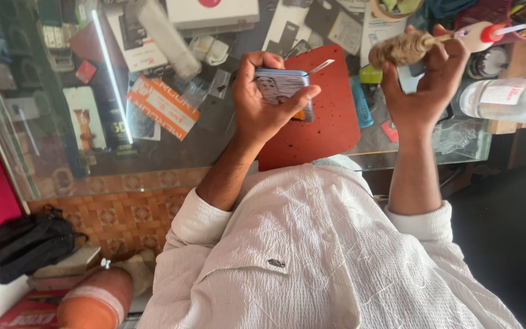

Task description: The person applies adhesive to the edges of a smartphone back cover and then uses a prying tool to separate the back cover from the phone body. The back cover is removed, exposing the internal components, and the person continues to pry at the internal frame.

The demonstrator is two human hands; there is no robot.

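Head view, left hand (263,103) gripping phone (282,85) — right hand (430,79) raising brush (403,47)

Bright daylight, glare streak on glass counter (111,67), perhaps edge-warped

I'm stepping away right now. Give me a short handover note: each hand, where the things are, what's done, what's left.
Left hand: fingers wrapped around a smartphone, held above the red mat on the glass counter.
Right hand: raised, gripping a wad of brownish fibre and a small white bottle with a red cap.
A thin metal strip sticks out at the phone's top edge.
Done: phone picked up, wad and bottle in hand.
Left: wad has not yet touched the phone; whether the phone is opened cannot be told.
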